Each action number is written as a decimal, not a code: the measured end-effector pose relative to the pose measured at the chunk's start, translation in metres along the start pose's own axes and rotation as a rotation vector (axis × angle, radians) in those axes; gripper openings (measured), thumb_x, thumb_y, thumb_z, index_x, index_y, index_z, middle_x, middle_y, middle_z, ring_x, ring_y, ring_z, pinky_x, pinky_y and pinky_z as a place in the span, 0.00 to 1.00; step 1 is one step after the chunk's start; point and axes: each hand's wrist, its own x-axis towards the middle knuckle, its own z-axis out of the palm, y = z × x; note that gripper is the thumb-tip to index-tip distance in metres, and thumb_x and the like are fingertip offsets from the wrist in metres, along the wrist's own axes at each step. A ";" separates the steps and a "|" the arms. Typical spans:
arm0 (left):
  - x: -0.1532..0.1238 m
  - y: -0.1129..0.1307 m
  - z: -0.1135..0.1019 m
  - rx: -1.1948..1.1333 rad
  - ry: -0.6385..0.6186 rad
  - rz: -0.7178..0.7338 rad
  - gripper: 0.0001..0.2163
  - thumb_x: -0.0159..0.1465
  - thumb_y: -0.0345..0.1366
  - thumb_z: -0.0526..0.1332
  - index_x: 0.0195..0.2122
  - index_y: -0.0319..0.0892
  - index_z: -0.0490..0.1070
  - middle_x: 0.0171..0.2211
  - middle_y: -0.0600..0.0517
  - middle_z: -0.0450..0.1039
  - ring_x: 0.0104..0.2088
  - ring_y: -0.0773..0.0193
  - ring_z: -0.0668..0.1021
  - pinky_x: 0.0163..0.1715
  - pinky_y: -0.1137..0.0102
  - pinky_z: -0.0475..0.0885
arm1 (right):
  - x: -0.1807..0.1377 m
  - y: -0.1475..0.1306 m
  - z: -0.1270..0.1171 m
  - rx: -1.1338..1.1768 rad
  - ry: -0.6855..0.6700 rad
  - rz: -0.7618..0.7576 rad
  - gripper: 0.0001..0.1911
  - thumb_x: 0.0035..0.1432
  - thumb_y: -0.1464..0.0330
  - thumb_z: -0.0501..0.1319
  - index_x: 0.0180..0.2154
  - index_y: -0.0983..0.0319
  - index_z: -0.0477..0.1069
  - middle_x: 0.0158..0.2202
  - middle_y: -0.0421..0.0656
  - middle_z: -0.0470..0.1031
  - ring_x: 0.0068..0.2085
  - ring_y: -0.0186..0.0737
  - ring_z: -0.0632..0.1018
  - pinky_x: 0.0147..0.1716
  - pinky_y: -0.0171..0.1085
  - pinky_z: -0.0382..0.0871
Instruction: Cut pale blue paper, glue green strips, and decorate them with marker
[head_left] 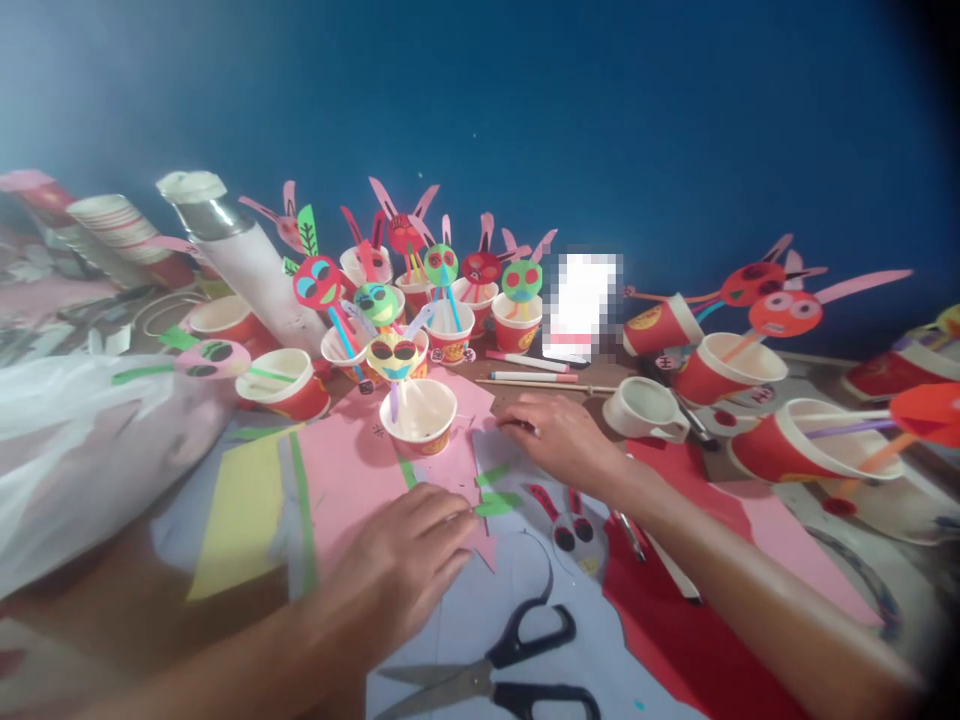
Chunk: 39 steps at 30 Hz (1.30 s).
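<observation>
My left hand [409, 560] lies over the pink sheet [349, 475] and the pale blue-grey sheet [465, 630], fingers stretched out, fingertips beside green paper scraps [496, 500]. My right hand [559, 435] rests palm down, fingers loosely bent, where the pink and blue-grey sheets meet; nothing shows in it. Between the hands stands a white-lined paper cup [420, 420] with a yellow paper face [396, 357] on a stick. Below my right hand lies a grey paper rabbit face [577, 540] with red ears. Black-handled scissors [491, 670] lie spread near the front.
Several cups with paper faces, including a green face [523, 280], stand along the blue wall. A thermos [240, 260], white mug [646, 410], markers [529, 377] and blurred-out bright screen [583, 305] are behind. Red paper [675, 620] lies right; a white plastic bag [82, 450] sits left.
</observation>
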 end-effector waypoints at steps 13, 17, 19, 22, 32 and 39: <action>0.042 -0.020 -0.059 0.245 0.304 -0.031 0.07 0.63 0.26 0.57 0.41 0.38 0.72 0.36 0.50 0.76 0.37 0.66 0.76 0.41 0.73 0.69 | 0.024 -0.007 0.015 0.075 -0.018 0.001 0.13 0.60 0.69 0.56 0.45 0.58 0.74 0.42 0.42 0.77 0.40 0.38 0.76 0.37 0.33 0.63; 0.049 -0.020 -0.055 0.228 0.259 -0.026 0.08 0.64 0.26 0.55 0.42 0.40 0.71 0.38 0.52 0.76 0.40 0.67 0.75 0.43 0.73 0.68 | 0.024 -0.007 0.016 0.083 -0.024 0.005 0.12 0.59 0.70 0.56 0.40 0.57 0.76 0.40 0.41 0.78 0.38 0.38 0.76 0.34 0.33 0.62; 0.051 -0.020 -0.055 0.224 0.254 -0.022 0.08 0.64 0.26 0.55 0.41 0.41 0.70 0.38 0.52 0.76 0.40 0.66 0.75 0.43 0.73 0.67 | 0.023 -0.006 0.015 0.091 -0.028 0.009 0.12 0.60 0.69 0.55 0.40 0.57 0.77 0.39 0.40 0.79 0.38 0.37 0.77 0.34 0.33 0.62; 0.055 -0.021 -0.054 0.235 0.248 -0.015 0.08 0.65 0.27 0.55 0.41 0.42 0.71 0.38 0.52 0.75 0.40 0.64 0.74 0.42 0.70 0.68 | 0.020 -0.004 0.011 0.098 -0.033 0.016 0.12 0.60 0.69 0.55 0.39 0.57 0.77 0.39 0.40 0.79 0.39 0.38 0.77 0.35 0.33 0.63; 0.099 -0.020 -0.044 0.451 -0.217 -0.027 0.24 0.58 0.27 0.53 0.57 0.40 0.60 0.45 0.43 0.68 0.45 0.53 0.71 0.43 0.59 0.69 | 0.011 -0.002 0.004 0.146 0.042 0.068 0.10 0.59 0.68 0.56 0.36 0.58 0.76 0.34 0.40 0.80 0.34 0.39 0.77 0.29 0.33 0.60; 0.104 -0.035 -0.033 0.542 -0.361 0.047 0.27 0.55 0.26 0.55 0.58 0.40 0.59 0.46 0.42 0.68 0.47 0.51 0.70 0.44 0.58 0.65 | 0.007 0.007 0.000 0.193 0.092 0.137 0.08 0.57 0.67 0.58 0.33 0.59 0.76 0.32 0.40 0.79 0.32 0.37 0.75 0.29 0.33 0.60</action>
